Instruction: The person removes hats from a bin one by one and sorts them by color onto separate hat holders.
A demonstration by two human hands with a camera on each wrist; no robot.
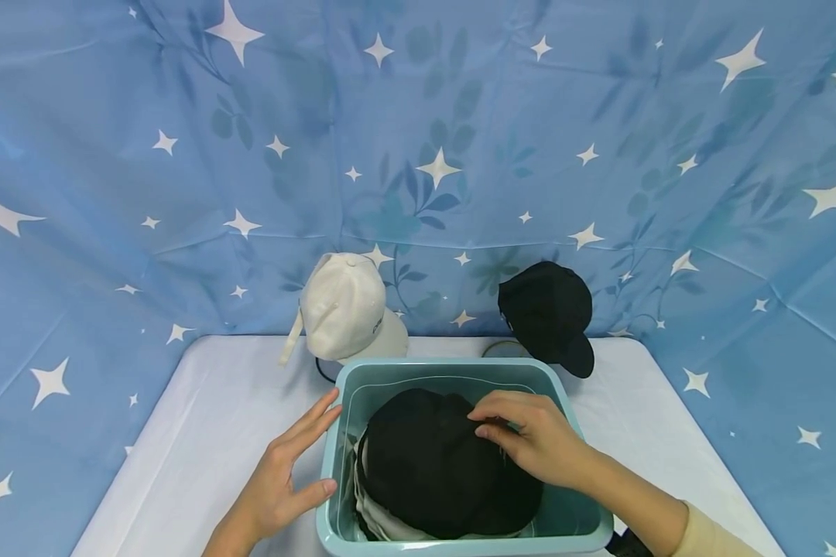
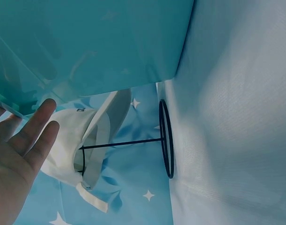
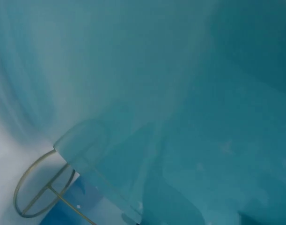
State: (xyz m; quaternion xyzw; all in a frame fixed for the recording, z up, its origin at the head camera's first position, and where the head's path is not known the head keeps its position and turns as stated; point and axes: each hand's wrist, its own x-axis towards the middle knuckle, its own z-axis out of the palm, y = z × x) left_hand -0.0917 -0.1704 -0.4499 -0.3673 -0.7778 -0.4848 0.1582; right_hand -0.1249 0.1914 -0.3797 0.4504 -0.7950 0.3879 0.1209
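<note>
A blue-green plastic bin (image 1: 453,362) holds a black cap (image 1: 425,464) lying on top of paler caps or cloth (image 1: 383,520), mostly covered. Over the black cap, my right hand (image 1: 529,433) bends its fingers, and the thumb and fingertips pinch at its upper surface. My left hand (image 1: 286,464) is at the bin's left side, fingers spread and fairly straight, fingertips against the rim. The left wrist view shows that hand (image 2: 16,164) beside the bin's outer wall (image 2: 110,47). Only the bin's wall (image 3: 157,70) fills most of the right wrist view; the right hand is out of it.
Behind the bin, a white cap (image 1: 344,305) hangs on a black wire stand (image 2: 166,140) at left. At right, another black cap (image 1: 546,313) sits on a brassy wire stand (image 3: 35,187). A white-covered table (image 1: 230,402) meets a blue star-patterned curtain (image 1: 418,116).
</note>
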